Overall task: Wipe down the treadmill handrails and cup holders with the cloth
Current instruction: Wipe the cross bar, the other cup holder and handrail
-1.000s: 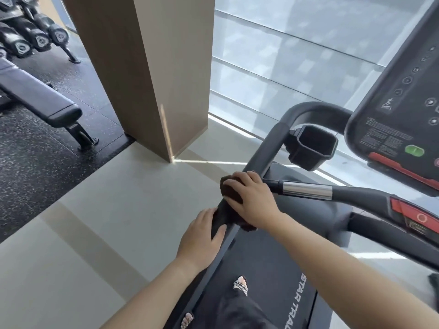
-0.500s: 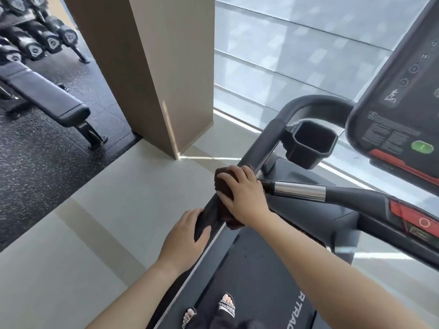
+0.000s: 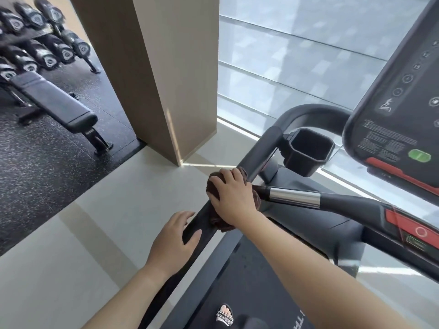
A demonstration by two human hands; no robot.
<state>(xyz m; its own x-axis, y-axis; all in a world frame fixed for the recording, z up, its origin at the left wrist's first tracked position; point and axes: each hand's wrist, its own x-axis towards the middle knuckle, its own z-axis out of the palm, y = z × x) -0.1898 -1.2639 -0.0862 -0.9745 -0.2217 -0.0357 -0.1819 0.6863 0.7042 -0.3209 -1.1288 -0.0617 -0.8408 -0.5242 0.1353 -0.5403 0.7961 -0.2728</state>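
The treadmill's black left handrail [image 3: 266, 148] runs from the lower middle up toward the console. My right hand [image 3: 234, 194] presses a dark brown cloth [image 3: 257, 201] around the rail, just below where a chrome-banded inner grip bar [image 3: 294, 198] branches right. My left hand [image 3: 174, 243] rests lower on the same rail, thumb over it and fingers on its outer side. A black cup holder [image 3: 308, 153] hangs off the rail above my right hand, apart from the cloth. Most of the cloth is hidden under my palm.
The console [image 3: 399, 110] with a green button and red strip fills the right. A beige pillar [image 3: 166, 67] stands left of the rail on pale floor. A weight bench [image 3: 54, 103] and dumbbell rack [image 3: 35, 43] sit far left. The treadmill belt [image 3: 251, 281] lies below, a sandalled foot on it.
My right hand with the cloth has slid up the handrail toward the cup holder. My left hand has stayed lower on the rail, so the gap between the hands has grown.
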